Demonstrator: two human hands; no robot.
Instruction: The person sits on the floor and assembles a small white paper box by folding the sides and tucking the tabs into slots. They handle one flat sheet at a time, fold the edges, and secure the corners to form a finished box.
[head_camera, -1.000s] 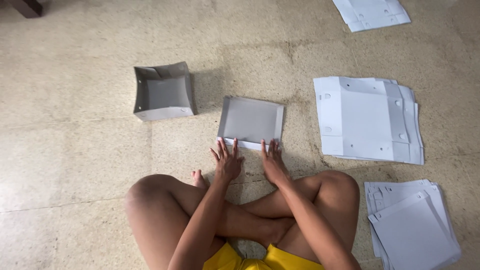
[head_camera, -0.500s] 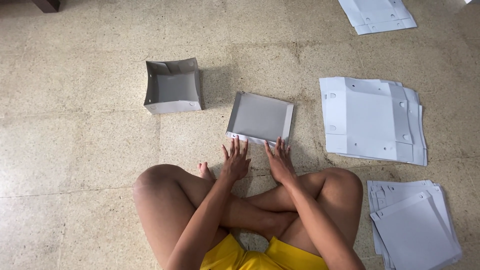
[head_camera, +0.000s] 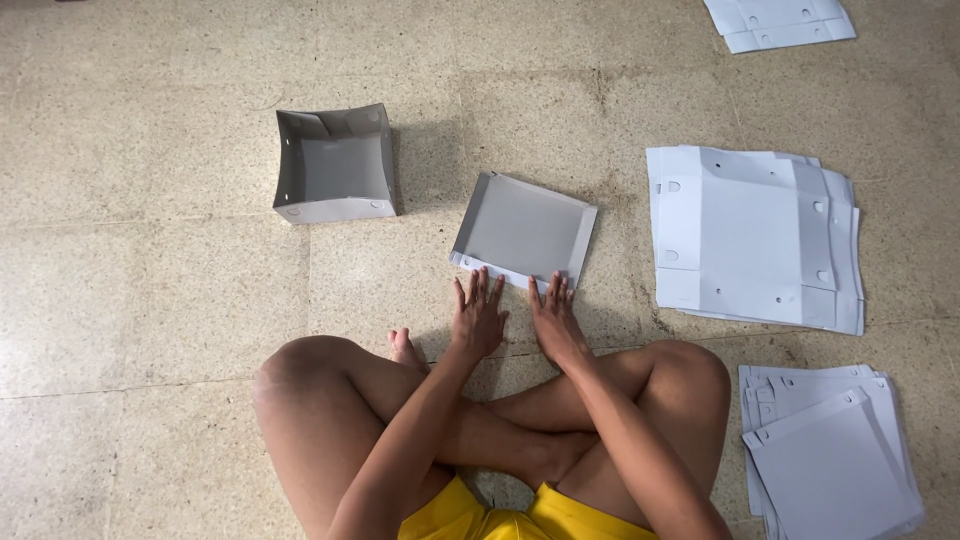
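Speckled tile floor (head_camera: 150, 300); folded box (head_camera: 335, 165); half-folded sheet (head_camera: 523, 230); three flat stacks (head_camera: 755, 235)

At the top right of the frame, I saw the sheet pile (head_camera: 778, 20) cut off by the edge. My left hand (head_camera: 478, 318) and right hand (head_camera: 555, 322) covered the half-folded sheet's (head_camera: 524, 228) near flap.

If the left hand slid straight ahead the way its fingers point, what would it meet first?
The left hand already has its fingertips at the near folded edge of the half-folded grey sheet, so it would likely ride onto that sheet first.
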